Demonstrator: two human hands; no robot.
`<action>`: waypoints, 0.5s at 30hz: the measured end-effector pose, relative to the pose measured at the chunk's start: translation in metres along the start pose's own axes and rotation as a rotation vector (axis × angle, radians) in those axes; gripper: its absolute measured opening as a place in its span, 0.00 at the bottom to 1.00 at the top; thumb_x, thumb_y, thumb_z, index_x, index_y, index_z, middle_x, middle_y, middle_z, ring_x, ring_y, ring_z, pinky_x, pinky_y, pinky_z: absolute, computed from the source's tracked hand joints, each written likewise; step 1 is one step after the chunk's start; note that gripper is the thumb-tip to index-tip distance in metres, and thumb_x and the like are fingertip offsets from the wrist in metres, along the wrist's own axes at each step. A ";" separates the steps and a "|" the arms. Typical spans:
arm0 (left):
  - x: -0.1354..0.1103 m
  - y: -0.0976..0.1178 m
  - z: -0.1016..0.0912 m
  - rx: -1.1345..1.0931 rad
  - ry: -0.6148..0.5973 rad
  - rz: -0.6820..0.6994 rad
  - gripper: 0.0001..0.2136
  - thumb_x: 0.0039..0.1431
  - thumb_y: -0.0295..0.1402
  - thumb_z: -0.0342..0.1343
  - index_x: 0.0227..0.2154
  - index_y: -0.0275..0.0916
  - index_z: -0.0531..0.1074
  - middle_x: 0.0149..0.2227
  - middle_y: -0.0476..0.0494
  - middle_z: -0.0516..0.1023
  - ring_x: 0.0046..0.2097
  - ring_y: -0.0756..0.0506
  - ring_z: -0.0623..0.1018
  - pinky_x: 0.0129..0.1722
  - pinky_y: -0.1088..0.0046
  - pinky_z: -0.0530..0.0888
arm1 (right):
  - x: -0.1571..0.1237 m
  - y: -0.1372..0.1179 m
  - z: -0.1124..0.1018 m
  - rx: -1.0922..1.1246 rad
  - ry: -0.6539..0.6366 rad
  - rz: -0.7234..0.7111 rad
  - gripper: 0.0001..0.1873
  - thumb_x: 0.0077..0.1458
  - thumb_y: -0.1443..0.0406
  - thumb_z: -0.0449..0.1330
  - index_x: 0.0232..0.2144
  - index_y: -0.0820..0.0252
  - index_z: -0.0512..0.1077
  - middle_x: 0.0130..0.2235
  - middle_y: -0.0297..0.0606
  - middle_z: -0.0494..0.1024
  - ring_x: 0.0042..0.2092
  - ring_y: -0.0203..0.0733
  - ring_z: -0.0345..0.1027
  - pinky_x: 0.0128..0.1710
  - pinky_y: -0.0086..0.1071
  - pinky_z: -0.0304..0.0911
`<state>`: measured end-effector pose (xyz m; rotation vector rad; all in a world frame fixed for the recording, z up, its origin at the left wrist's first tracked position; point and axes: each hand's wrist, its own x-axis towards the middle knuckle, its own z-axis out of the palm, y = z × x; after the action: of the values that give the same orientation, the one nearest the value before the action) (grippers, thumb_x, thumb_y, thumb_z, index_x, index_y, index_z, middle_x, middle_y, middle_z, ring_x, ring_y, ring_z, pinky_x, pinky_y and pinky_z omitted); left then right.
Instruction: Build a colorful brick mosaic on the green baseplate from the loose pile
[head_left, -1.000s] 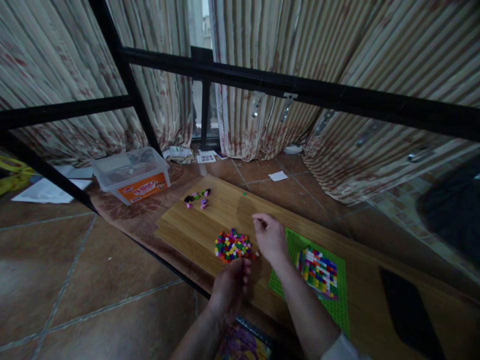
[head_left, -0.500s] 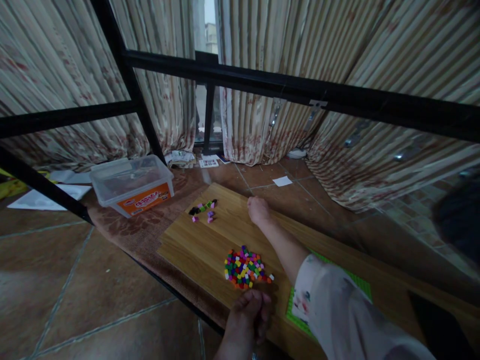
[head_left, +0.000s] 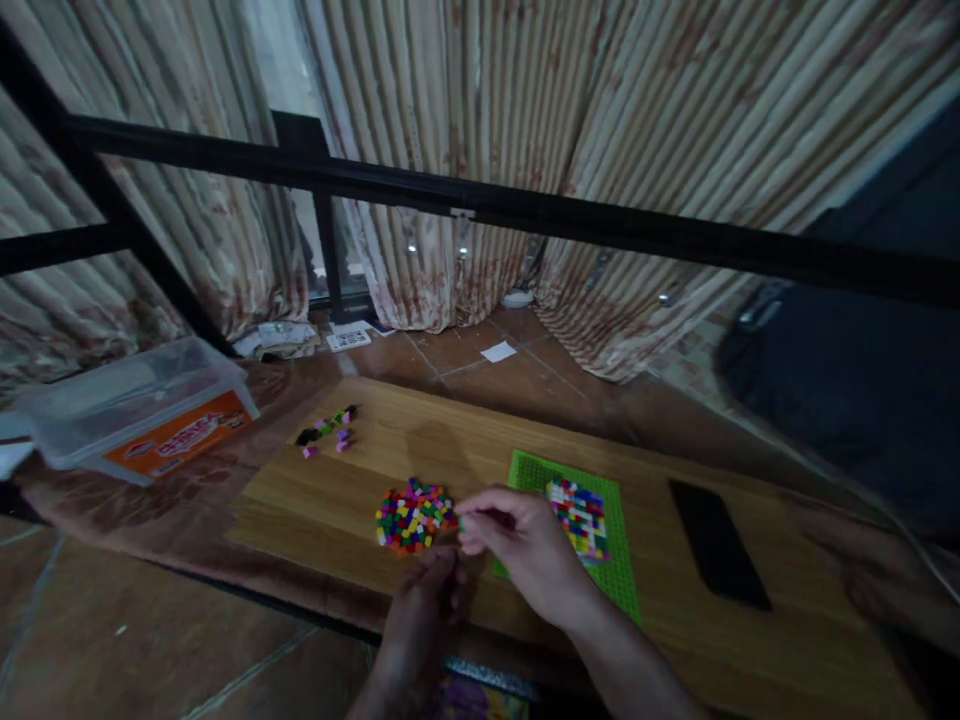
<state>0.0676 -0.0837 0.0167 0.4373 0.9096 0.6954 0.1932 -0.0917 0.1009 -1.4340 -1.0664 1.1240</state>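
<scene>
A heap of small coloured bricks (head_left: 411,514) lies on a wooden board (head_left: 330,500). My right hand (head_left: 517,545) hovers just right of the heap, thumb and fingers pinched together; what they hold is too small to make out. My left hand (head_left: 424,600) rests at the board's near edge, below the heap, fingers curled. A green baseplate (head_left: 622,580) lies to the right, bearing a patch of mixed-colour bricks (head_left: 577,515), partly behind my right hand.
A few loose bricks (head_left: 326,432) lie at the board's far left. A clear plastic box with an orange label (head_left: 135,410) stands on the floor at left. A black flat object (head_left: 716,545) lies right of the baseplate. Black metal bars (head_left: 525,210) and curtains stand behind.
My right hand has drawn back from the board's far edge to beside the brick heap. The view has swung to the right, which brings the baseplate and black object into sight.
</scene>
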 end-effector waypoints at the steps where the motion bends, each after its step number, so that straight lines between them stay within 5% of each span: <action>1: -0.002 0.002 0.004 0.033 0.002 -0.001 0.14 0.43 0.41 0.62 0.28 0.35 0.71 0.22 0.53 0.65 0.19 0.56 0.61 0.17 0.80 0.54 | -0.018 0.003 -0.014 0.091 0.057 0.043 0.13 0.49 0.56 0.62 0.33 0.59 0.78 0.28 0.37 0.79 0.30 0.40 0.75 0.32 0.33 0.70; 4: -0.009 0.008 0.021 0.136 0.014 0.011 0.15 0.44 0.40 0.62 0.31 0.34 0.73 0.25 0.51 0.67 0.22 0.56 0.63 0.18 0.81 0.56 | -0.059 0.016 -0.065 0.288 0.285 0.107 0.15 0.44 0.56 0.67 0.33 0.58 0.78 0.29 0.37 0.79 0.31 0.38 0.74 0.34 0.32 0.71; 8: -0.009 0.011 0.048 0.245 0.021 0.043 0.15 0.42 0.40 0.63 0.31 0.34 0.75 0.24 0.51 0.68 0.22 0.56 0.64 0.18 0.81 0.57 | -0.077 0.035 -0.126 0.370 0.539 0.062 0.17 0.36 0.57 0.71 0.30 0.59 0.79 0.28 0.38 0.79 0.29 0.39 0.73 0.32 0.33 0.70; 11: 0.001 0.014 0.068 0.289 -0.022 0.059 0.15 0.41 0.40 0.64 0.29 0.34 0.76 0.24 0.50 0.69 0.22 0.56 0.64 0.19 0.81 0.57 | -0.067 0.050 -0.148 0.308 0.610 0.002 0.15 0.35 0.58 0.71 0.28 0.59 0.78 0.26 0.37 0.78 0.28 0.39 0.72 0.32 0.35 0.70; 15: 0.022 0.023 0.093 0.312 -0.060 0.118 0.13 0.37 0.37 0.66 0.27 0.33 0.76 0.26 0.50 0.70 0.23 0.57 0.64 0.22 0.82 0.60 | -0.039 0.071 -0.151 0.131 0.647 -0.118 0.11 0.40 0.59 0.68 0.28 0.57 0.78 0.28 0.36 0.79 0.31 0.39 0.72 0.35 0.35 0.68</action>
<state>0.1462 -0.0572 0.0697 0.7908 0.9443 0.6456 0.3391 -0.1651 0.0483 -1.4603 -0.5932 0.5626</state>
